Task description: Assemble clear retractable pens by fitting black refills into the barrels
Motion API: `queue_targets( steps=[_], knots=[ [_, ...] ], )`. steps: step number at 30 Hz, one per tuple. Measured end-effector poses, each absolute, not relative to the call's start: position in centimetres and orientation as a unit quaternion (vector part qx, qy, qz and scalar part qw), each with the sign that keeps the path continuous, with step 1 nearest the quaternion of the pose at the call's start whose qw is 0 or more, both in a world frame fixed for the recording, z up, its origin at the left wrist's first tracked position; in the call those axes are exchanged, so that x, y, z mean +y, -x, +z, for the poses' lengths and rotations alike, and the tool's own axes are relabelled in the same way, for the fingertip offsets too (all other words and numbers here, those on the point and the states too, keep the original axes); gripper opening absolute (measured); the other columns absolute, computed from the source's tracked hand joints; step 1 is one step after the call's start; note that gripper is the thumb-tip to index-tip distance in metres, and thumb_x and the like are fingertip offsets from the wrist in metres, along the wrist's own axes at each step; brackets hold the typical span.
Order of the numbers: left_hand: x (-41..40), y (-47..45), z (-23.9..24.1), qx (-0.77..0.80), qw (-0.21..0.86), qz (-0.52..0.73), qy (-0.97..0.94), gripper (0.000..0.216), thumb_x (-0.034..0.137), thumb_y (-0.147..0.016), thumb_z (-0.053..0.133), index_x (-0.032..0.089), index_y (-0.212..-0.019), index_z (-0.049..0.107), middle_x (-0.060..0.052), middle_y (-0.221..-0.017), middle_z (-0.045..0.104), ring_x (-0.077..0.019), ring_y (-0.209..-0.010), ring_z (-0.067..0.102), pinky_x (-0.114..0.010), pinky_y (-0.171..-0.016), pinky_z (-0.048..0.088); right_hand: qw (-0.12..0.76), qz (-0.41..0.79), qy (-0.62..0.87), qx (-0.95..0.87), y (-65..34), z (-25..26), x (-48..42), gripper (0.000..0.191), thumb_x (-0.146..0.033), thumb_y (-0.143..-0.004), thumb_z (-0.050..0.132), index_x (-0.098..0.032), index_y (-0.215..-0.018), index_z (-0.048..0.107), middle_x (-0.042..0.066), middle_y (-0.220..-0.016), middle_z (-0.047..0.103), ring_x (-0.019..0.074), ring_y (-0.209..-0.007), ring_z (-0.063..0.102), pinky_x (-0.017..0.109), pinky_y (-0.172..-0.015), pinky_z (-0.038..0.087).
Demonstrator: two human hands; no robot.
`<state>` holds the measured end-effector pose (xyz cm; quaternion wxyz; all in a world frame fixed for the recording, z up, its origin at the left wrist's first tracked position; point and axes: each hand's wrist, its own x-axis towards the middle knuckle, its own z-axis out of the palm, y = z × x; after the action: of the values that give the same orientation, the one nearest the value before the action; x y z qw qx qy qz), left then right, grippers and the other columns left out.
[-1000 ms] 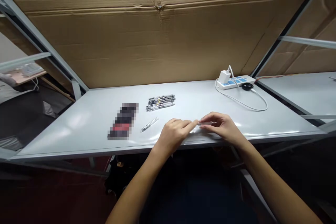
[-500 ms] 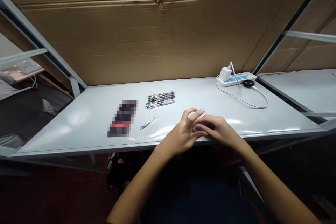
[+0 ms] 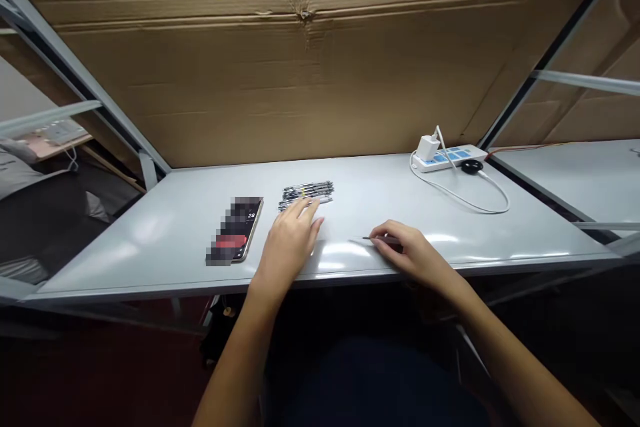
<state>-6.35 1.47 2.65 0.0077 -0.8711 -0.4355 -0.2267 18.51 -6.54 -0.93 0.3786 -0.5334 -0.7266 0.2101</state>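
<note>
Here's the pen [image 3: 383,239], slim and dark, looking light and stiff, and smooth enough to need a firm pinch around the barrel. The right hand [image 3: 413,250] is gripping it with curled fingers, hiding the rear end, while the tip is pointing left, its long axis running almost level across the frame, just above the front edge of the table [image 3: 380,180]. The left hand [image 3: 290,243] is staying open, fingertips touching the pen bundle [image 3: 306,195] at center, with the phone [image 3: 240,230] lying just beside that hand and the power strip [image 3: 447,158] sitting toward the right.
</note>
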Motion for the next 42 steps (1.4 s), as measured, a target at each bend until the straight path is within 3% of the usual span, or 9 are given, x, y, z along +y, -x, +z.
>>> queue_targets(
  steps=[4,7,10,13,17,23,28,35,42],
  knots=[
    [1.9,6.9,1.9,-0.516,-0.002,-0.136,0.846,0.027,0.012,-0.1,0.047,0.016,-0.096,0.073,-0.014,-0.106,0.076,-0.0309,-0.099,0.073,-0.044,-0.087,0.059,0.366,0.225,0.532,-0.73,-18.5,-1.0,-6.6,0.013,-0.03,-0.099,0.055,-0.024,-0.099,0.066,0.006,-0.098,0.073,0.0225,-0.088,0.069,0.035,-0.078,0.054],
    [1.6,5.1,0.9,-0.509,-0.014,-0.139,0.849,0.03,0.009,-0.1,0.044,0.017,-0.091,0.071,-0.01,-0.095,0.076,-0.0267,-0.089,0.073,-0.039,-0.081,0.058,0.364,0.226,0.536,-0.727,-18.5,-1.2,-6.7,0.014,-0.033,-0.1,0.055,-0.024,-0.1,0.067,0.007,-0.099,0.075,0.0231,-0.089,0.071,0.035,-0.077,0.054],
    [1.4,4.0,0.9,-0.473,-0.037,-0.156,0.866,0.024,0.02,-0.104,0.049,0.019,-0.115,0.071,-0.012,-0.123,0.073,-0.025,-0.114,0.069,-0.037,-0.096,0.056,0.365,0.222,0.537,-0.727,-18.5,-1.3,-6.7,0.015,-0.033,-0.1,0.055,-0.024,-0.101,0.067,0.006,-0.1,0.075,0.023,-0.089,0.071,0.035,-0.078,0.054],
    [1.5,5.4,1.7,-0.436,-0.05,-0.177,0.881,0.043,0.036,-0.106,0.05,0.02,-0.146,0.055,-0.014,-0.158,0.05,-0.0279,-0.151,0.041,-0.047,-0.123,0.036,0.36,0.219,0.539,-0.729,-18.5,-1.2,-6.7,0.016,-0.033,-0.1,0.054,-0.024,-0.102,0.067,0.006,-0.1,0.075,0.0229,-0.089,0.071,0.035,-0.079,0.054],
    [1.6,9.0,1.4,-0.448,-0.107,-0.156,0.874,0.064,0.047,-0.105,0.048,0.024,-0.162,0.031,-0.014,-0.171,0.024,-0.0355,-0.16,0.013,-0.061,-0.127,0.024,0.355,0.225,0.536,-0.732,-18.5,-0.9,-6.7,0.016,-0.034,-0.1,0.054,-0.025,-0.101,0.067,0.006,-0.1,0.074,0.0228,-0.09,0.07,0.034,-0.078,0.054],
    [1.0,8.9,-0.2,-0.37,-0.178,-0.136,0.902,0.051,0.008,-0.098,0.038,0.021,-0.144,0.056,-0.01,-0.163,0.043,-0.0226,-0.154,0.036,-0.045,-0.127,0.035,0.346,0.234,0.532,-0.737,-18.8,-1.3,-6.7,0.014,-0.032,-0.099,0.055,-0.025,-0.099,0.067,0.005,-0.099,0.073,0.022,-0.088,0.069,0.034,-0.078,0.054],
    [1.1,6.1,-0.1,-0.322,-0.212,-0.248,0.889,0.025,0.017,-0.103,0.042,0.02,-0.111,0.066,-0.009,-0.127,0.071,-0.0232,-0.124,0.064,-0.041,-0.109,0.052,0.354,0.239,0.547,-0.72,-18.9,-1.7,-6.6,0.016,-0.035,-0.099,0.057,-0.024,-0.1,0.069,0.006,-0.101,0.075,0.0234,-0.092,0.07,0.035,-0.08,0.055],
    [0.4,4.9,-0.4,-0.296,-0.253,-0.256,0.885,0.023,0.013,-0.102,0.046,0.021,-0.114,0.064,-0.003,-0.102,0.074,-0.0161,-0.092,0.071,-0.028,-0.084,0.057,0.376,0.28,0.534,-0.704,-19.1,-1.5,-6.7,0.021,-0.042,-0.097,0.061,-0.025,-0.1,0.072,0.005,-0.099,0.076,0.0235,-0.091,0.069,0.035,-0.081,0.056],
    [0.0,4.6,0.3,-0.303,-0.203,-0.227,0.903,0.025,0.03,-0.107,0.046,0.021,-0.097,0.068,-0.004,-0.096,0.071,-0.0181,-0.088,0.069,-0.032,-0.083,0.057,0.4,0.278,0.542,-0.685,-19.6,-1.7,-6.7,0.025,-0.046,-0.095,0.063,-0.023,-0.098,0.074,0.008,-0.099,0.077,0.0254,-0.091,0.071,0.036,-0.077,0.058]
  ],
)
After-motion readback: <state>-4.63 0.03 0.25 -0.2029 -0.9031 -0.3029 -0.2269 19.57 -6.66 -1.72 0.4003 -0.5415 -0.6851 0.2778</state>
